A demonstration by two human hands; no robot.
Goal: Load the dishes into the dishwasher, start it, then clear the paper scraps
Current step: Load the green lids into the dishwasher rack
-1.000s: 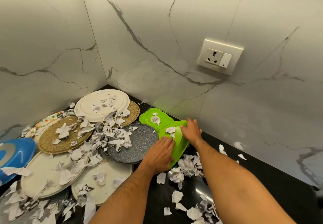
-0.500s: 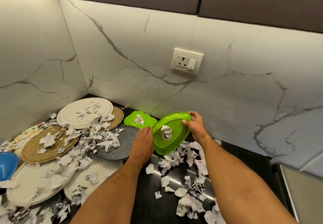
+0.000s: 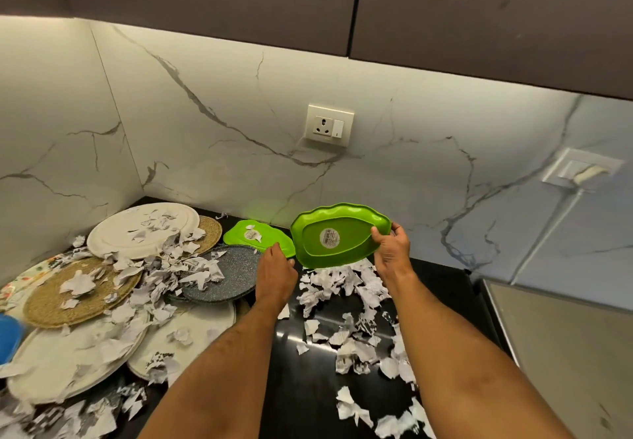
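My right hand (image 3: 390, 250) grips the right rim of a bright green scalloped tray (image 3: 337, 234), lifted off the black counter (image 3: 301, 387) and tilted so its stickered face shows. A second green tray (image 3: 255, 236) lies flat just left of it, with paper bits on it. My left hand (image 3: 275, 272) reaches to that tray's near rim, fingertips touching it. Torn paper scraps (image 3: 346, 284) are heaped on the counter under the lifted tray.
At the left corner lie several overlapping dishes under scraps: a white round plate (image 3: 144, 229), woven mats (image 3: 68, 298), a speckled grey plate (image 3: 226, 274), cream plates (image 3: 68, 363) and a blue dish (image 3: 8, 335). A socket (image 3: 329, 125) sits on the marble wall. A steel surface (image 3: 565, 353) lies right.
My right hand has lifted the green tray higher and tipped it up; the paper on it has slid off. My left hand moved forward from the lifted tray to the flat one.
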